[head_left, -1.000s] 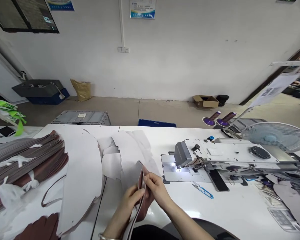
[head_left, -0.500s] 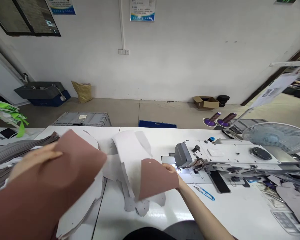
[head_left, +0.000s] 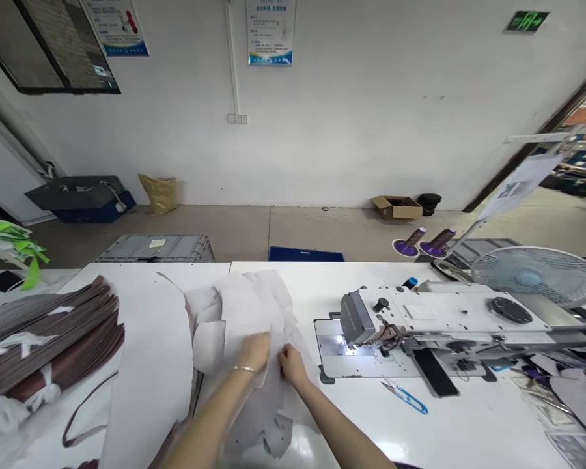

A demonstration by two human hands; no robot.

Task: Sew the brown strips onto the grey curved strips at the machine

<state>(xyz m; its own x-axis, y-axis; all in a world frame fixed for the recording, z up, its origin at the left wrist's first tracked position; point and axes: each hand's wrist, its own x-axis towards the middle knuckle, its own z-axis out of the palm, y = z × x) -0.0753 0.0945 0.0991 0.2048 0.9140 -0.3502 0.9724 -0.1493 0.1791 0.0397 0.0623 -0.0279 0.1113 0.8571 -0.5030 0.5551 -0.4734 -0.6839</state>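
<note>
My left hand [head_left: 254,352], slightly blurred and with a thin band at the wrist, is closed at the edge of a pale sheet [head_left: 239,306]. Close beside it, my right hand [head_left: 293,366] has its fingers curled and pinched on a thin whitish-grey sheet [head_left: 279,397]. Both sheets belong to a loose, overlapping pile on the white table. How many layers each hand grips is hidden. To the left lies a large pale cut piece [head_left: 151,326] with a dark edge.
Bundles of brown and grey pieces [head_left: 78,332] tied with white strips lie far left. On the right are a sewing machine [head_left: 434,312], blue thread snips [head_left: 405,396], a black phone [head_left: 435,372], purple thread cones [head_left: 437,244] and a fan [head_left: 537,277].
Each hand held a brown sheet, the left one large. Those brown faces are gone from the hands, which have come together over the pale pile. The view has tilted up slightly.
</note>
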